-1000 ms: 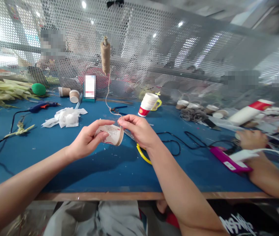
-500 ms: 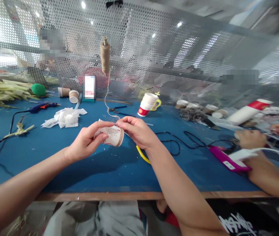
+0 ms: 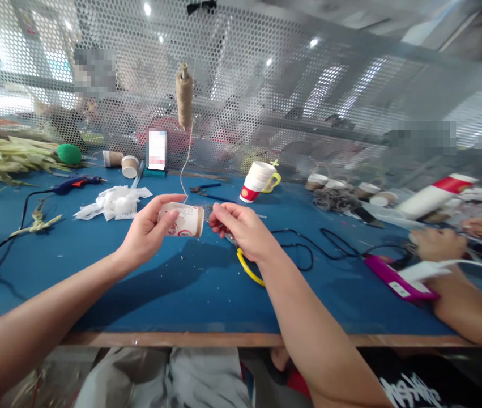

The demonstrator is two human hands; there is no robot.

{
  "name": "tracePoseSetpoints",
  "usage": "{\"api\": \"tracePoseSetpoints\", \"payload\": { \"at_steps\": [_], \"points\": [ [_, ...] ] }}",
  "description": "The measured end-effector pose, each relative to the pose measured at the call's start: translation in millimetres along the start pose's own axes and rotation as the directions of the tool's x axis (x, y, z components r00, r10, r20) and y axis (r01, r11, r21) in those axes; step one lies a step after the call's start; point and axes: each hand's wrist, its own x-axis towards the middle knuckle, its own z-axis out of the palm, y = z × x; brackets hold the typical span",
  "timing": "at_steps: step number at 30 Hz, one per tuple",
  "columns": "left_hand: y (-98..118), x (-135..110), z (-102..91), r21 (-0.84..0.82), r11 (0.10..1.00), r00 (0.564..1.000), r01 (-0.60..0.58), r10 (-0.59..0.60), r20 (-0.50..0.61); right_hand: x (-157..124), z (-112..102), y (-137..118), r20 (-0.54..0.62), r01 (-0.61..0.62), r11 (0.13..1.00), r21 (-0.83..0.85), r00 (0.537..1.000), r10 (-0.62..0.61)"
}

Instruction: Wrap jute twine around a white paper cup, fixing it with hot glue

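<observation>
My left hand grips a paper cup lying on its side above the blue table, its twine-wrapped end turned to the right. A thin twine runs down from a hanging spool to the cup's top. My right hand is just right of the cup, a small gap apart, with its fingers closed. A yellow-handled tool that looks like scissors sticks out under this hand.
A stack of paper cups, a blue glue gun, crumpled white paper, a green ball and pale leaves lie further back. Black cable snakes right. A co-worker's hands and a pink tool are at right.
My left hand has lifted the cup a little and turned it more level. My right hand has come off the cup's rim and sits slightly to the right.
</observation>
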Motion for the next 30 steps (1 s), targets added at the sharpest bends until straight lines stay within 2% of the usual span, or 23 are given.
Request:
{"api": "tracePoseSetpoints", "payload": {
  "at_steps": [2, 4, 9, 13, 18, 21, 24, 26, 28, 30],
  "points": [
    [-0.8, 1.1, 1.1, -0.042, 0.997, 0.998, 0.069, -0.069, -0.004, -4.2, 2.1, -2.6, 0.082, 0.023, 0.999, -0.023, 0.996, -0.021],
    [-1.9, 1.6, 1.9, -0.07, 0.99, 0.992, 0.125, -0.125, -0.004, -7.4, 5.6, -4.9, 0.116, 0.026, 0.997, -0.069, 0.993, -0.018],
    [-3.4, 2.5, 2.9, -0.089, 0.975, 0.978, 0.206, -0.207, -0.006, -9.3, 11.9, -6.3, 0.094, -0.001, 0.994, -0.113, 0.996, 0.012],
    [-2.8, 2.2, 4.1, -0.099, 0.971, 0.976, 0.216, -0.216, 0.004, -8.2, 12.9, -3.9, 0.085, 0.0, 0.997, -0.079, 0.996, 0.007],
    [-3.0, 1.8, 3.9, -0.096, 0.98, 0.985, 0.174, -0.171, 0.035, -7.0, 12.4, -0.5, 0.074, 0.026, 0.999, -0.047, 0.997, -0.022],
    [-1.8, 4.8, 0.0, -0.202, 0.955, 0.974, 0.219, -0.204, 0.094, -7.6, 10.2, -0.3, 0.109, 0.096, 0.993, -0.071, 0.99, -0.088],
    [-0.5, 9.8, -5.7, -0.384, 0.851, 0.933, 0.359, -0.316, 0.172, -9.0, 8.0, -0.8, 0.165, 0.242, 0.954, -0.177, 0.963, -0.214],
    [-0.6, 12.6, -8.9, -0.445, 0.788, 0.905, 0.425, -0.371, 0.206, -9.7, 7.5, -1.1, 0.203, 0.329, 0.908, -0.258, 0.938, -0.282],
    [-1.6, 13.8, -10.5, -0.448, 0.778, 0.897, 0.442, -0.378, 0.229, -9.9, 7.3, -1.6, 0.235, 0.389, 0.865, -0.315, 0.916, -0.327],
    [-2.8, 13.1, -10.0, -0.401, 0.82, 0.912, 0.409, -0.344, 0.225, -10.0, 7.0, -2.6, 0.249, 0.418, 0.837, -0.352, 0.905, -0.347]
  ]
}}
